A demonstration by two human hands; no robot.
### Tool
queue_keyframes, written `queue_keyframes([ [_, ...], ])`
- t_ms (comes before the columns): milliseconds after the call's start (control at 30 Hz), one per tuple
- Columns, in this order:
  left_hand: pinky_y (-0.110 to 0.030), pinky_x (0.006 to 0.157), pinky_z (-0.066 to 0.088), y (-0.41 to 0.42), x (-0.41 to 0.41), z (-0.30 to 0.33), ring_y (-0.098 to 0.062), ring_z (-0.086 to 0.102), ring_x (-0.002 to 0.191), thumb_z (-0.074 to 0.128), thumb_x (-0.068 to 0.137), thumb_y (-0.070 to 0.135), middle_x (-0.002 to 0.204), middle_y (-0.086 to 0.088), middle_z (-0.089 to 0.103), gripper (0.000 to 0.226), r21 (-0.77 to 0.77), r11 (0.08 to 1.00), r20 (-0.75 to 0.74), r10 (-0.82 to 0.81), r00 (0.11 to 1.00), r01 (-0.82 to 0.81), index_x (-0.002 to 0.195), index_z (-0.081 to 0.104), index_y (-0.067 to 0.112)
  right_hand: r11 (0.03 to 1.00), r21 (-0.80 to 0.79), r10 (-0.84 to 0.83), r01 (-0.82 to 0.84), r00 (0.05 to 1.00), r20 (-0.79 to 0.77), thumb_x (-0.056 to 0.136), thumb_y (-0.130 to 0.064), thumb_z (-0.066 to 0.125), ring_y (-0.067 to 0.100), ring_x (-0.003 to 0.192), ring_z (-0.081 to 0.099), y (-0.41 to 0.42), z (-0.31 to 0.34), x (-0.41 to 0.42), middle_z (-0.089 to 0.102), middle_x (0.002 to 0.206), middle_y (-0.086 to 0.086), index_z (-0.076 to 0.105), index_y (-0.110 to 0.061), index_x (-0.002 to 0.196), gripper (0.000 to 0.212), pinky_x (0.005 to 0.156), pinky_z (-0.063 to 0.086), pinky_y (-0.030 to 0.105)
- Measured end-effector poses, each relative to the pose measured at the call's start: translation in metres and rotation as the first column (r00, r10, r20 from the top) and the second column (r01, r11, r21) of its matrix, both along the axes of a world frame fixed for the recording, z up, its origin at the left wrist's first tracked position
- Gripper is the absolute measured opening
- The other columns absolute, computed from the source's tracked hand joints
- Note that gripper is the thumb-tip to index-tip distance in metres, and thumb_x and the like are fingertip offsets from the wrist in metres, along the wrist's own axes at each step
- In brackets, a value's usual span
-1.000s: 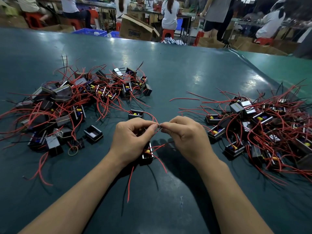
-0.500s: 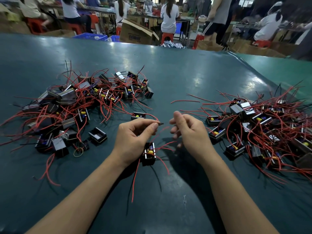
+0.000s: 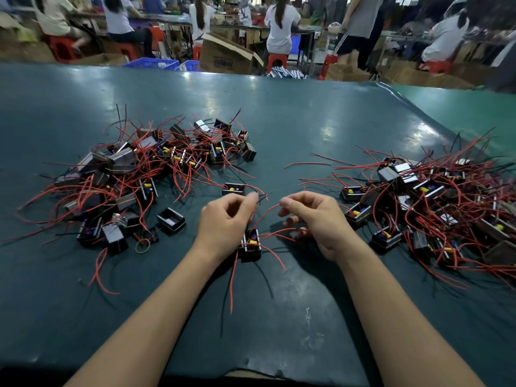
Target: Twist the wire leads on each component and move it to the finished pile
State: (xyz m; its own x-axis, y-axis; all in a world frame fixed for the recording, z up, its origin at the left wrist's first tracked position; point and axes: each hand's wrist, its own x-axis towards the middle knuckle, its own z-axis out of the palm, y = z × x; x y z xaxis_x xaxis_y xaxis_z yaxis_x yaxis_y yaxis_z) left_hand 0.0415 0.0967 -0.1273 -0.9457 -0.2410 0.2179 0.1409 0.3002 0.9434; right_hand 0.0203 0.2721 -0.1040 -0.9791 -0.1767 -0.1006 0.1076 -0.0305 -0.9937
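Observation:
A small black component (image 3: 250, 244) with a yellow part and red and black leads lies on the green table (image 3: 279, 317) between my wrists. My left hand (image 3: 226, 220) pinches the ends of some of its leads, which stick out past thumb and forefinger. My right hand (image 3: 318, 219) pinches the tip of another red lead (image 3: 265, 215) that curves up from the component. The two hands are a short gap apart. One pile of components (image 3: 139, 177) lies at the left, another pile (image 3: 424, 202) at the right.
A single component (image 3: 233, 189) sits just beyond my left hand. A loose red wire (image 3: 307, 164) lies between the piles, and a rubber band (image 3: 143, 245) by the left pile. People, cardboard boxes and blue crates are beyond the table's far edge.
One second ago both hands met on the same lead ends. They have parted; my left hand keeps those ends, and my right hand has taken the tip of another red lead.

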Motion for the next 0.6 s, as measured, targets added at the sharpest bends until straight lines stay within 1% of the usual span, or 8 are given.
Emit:
queue_keyframes([
  [67,-0.031,0.068,0.054,0.0022,0.0025,0.0017,-0.014,0.066,0.064,0.076,0.083,0.028,0.069,0.000,0.072,0.016,-0.019,0.999,0.023,-0.050,0.998,0.050,0.076,0.074,0.015,1.000,-0.005,0.000,0.000,1.000,0.004,0.088,-0.013,0.069,0.010,0.053,0.059,-0.0003,0.0006,0.0004,0.070,0.070,0.002,0.067,-0.012,0.080,0.008,0.040,0.041,0.019],
  [133,-0.027,0.063,0.054,0.0014,0.0037,0.0026,-0.008,0.063,0.061,0.076,0.083,0.014,0.069,-0.001,0.072,0.006,0.115,0.988,0.020,-0.104,0.994,0.101,0.078,0.074,0.013,1.000,-0.003,0.000,0.000,1.000,0.008,0.086,-0.013,0.071,0.010,0.054,0.059,0.0012,0.0014,-0.0002,0.070,0.070,0.003,0.068,-0.012,0.077,0.009,0.040,0.041,0.018],
  [200,-0.021,0.062,0.053,-0.0020,0.0055,0.0035,-0.007,0.064,0.064,0.072,0.084,0.005,0.071,0.000,0.073,0.007,0.280,0.948,0.004,-0.161,0.987,0.153,0.081,0.075,0.012,1.000,0.008,0.010,-0.010,1.000,0.009,0.084,-0.014,0.073,0.009,0.055,0.060,0.0032,0.0021,-0.0006,0.071,0.071,0.005,0.069,-0.013,0.076,0.009,0.040,0.039,0.018],
  [267,-0.018,0.065,0.053,-0.0044,0.0068,0.0045,-0.008,0.067,0.070,0.070,0.084,0.003,0.077,-0.001,0.075,0.011,0.345,0.915,-0.019,-0.215,0.976,0.208,0.086,0.075,0.013,1.000,0.009,0.023,-0.023,1.000,0.009,0.083,-0.014,0.073,0.010,0.055,0.060,0.0040,0.0019,-0.0011,0.072,0.073,0.006,0.070,-0.013,0.075,0.009,0.041,0.039,0.018],
  [333,-0.016,0.072,0.052,-0.0038,0.0081,0.0058,-0.006,0.068,0.077,0.070,0.084,0.001,0.084,0.001,0.076,0.014,0.331,0.907,-0.038,-0.263,0.964,0.260,0.088,0.076,0.014,1.000,0.010,0.029,-0.030,1.000,0.011,0.083,-0.013,0.073,0.010,0.055,0.059,0.0035,0.0014,-0.0010,0.072,0.072,0.006,0.071,-0.013,0.074,0.009,0.043,0.040,0.018],
  [400,-0.016,0.078,0.051,-0.0026,0.0088,0.0061,-0.005,0.068,0.082,0.069,0.085,0.002,0.087,0.003,0.076,0.015,0.268,0.924,-0.049,-0.271,0.961,0.275,0.089,0.076,0.014,0.999,0.019,0.034,-0.034,0.999,0.006,0.083,-0.014,0.073,0.011,0.055,0.059,0.0029,0.0010,-0.0008,0.071,0.072,0.006,0.070,-0.013,0.075,0.009,0.046,0.041,0.019],
  [533,-0.010,0.064,0.043,-0.0019,0.0097,0.0068,0.002,0.058,0.063,0.061,0.094,0.011,0.062,0.015,0.065,0.015,0.146,0.942,-0.067,-0.294,0.953,0.301,0.094,0.076,0.009,0.999,0.008,0.046,-0.046,0.999,0.000,0.085,-0.014,0.071,0.010,0.055,0.057,0.0028,0.0021,0.0003,0.070,0.074,0.006,0.071,-0.012,0.078,0.007,0.045,0.040,0.020],
  [600,-0.012,0.070,0.044,-0.0018,0.0103,0.0082,0.000,0.061,0.071,0.060,0.094,0.010,0.071,0.009,0.069,0.016,0.109,0.945,-0.082,-0.301,0.950,0.309,0.095,0.077,0.008,0.999,-0.006,0.041,-0.041,0.999,-0.003,0.087,-0.014,0.070,0.011,0.055,0.057,0.0031,0.0028,0.0011,0.070,0.075,0.006,0.071,-0.012,0.079,0.008,0.043,0.039,0.019],
])
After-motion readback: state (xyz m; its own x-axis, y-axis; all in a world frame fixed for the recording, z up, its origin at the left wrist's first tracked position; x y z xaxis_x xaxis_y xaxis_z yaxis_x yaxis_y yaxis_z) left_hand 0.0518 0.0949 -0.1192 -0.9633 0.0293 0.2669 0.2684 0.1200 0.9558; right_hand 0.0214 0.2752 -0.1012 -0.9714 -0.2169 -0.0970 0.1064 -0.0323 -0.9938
